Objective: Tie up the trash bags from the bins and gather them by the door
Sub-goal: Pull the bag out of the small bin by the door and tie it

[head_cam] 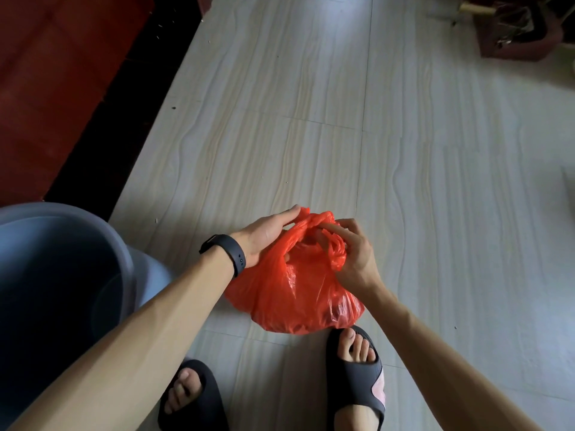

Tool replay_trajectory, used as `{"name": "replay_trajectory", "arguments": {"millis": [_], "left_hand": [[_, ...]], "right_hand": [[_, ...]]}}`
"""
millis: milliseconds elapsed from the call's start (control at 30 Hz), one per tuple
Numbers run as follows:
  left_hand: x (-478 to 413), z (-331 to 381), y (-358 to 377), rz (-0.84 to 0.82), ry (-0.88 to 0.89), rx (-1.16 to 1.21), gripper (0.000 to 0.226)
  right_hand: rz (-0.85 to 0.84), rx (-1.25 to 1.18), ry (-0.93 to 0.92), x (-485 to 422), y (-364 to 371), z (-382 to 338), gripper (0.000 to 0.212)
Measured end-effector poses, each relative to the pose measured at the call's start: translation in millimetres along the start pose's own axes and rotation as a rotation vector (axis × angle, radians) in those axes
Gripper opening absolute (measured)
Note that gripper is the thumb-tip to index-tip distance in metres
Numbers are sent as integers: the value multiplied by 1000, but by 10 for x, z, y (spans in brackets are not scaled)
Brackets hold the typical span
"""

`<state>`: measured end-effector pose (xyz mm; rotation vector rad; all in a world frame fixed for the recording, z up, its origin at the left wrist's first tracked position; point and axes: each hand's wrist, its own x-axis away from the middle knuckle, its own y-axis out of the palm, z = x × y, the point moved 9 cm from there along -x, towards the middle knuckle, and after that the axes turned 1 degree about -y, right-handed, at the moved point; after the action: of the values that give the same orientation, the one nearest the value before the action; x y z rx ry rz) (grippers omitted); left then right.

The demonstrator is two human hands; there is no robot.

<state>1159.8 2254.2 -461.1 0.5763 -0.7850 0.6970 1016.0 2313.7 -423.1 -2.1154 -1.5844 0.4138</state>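
Note:
A filled red-orange plastic trash bag (295, 290) rests on the pale tiled floor just in front of my feet. My left hand (267, 234), with a black band on its wrist, grips the bag's left handle at the top. My right hand (351, 247) pinches the bag's right handle, its fingers curled into the gathered plastic. The two handles cross between my hands at the bag's mouth. The bag's contents are hidden.
A grey-blue bin (59, 275) stands at my left, close to my left forearm. A dark red wooden surface (53, 88) with a black edge runs along the left. A dark box with clutter (516, 29) sits at the far right. My feet wear black slides (357, 377).

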Motion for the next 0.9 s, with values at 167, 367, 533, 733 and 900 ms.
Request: {"name": "replay_trajectory", "arguments": {"millis": [167, 367, 533, 733, 900], "left_hand": [[7, 65, -122, 382, 184, 236, 16], [184, -94, -327, 537, 211, 954, 29], [267, -212, -508, 633, 234, 1058, 34], [575, -200, -709, 766, 205, 806, 32], [685, -358, -820, 800, 144, 696, 34]], "right_hand": [[-75, -232, 188, -14, 128, 11, 17], [121, -1089, 715, 138, 229, 212, 30], [323, -1335, 874, 377, 142, 484, 42], [626, -1005, 992, 785, -484, 977, 32], [675, -799, 1024, 932, -746, 1103, 26]]}}
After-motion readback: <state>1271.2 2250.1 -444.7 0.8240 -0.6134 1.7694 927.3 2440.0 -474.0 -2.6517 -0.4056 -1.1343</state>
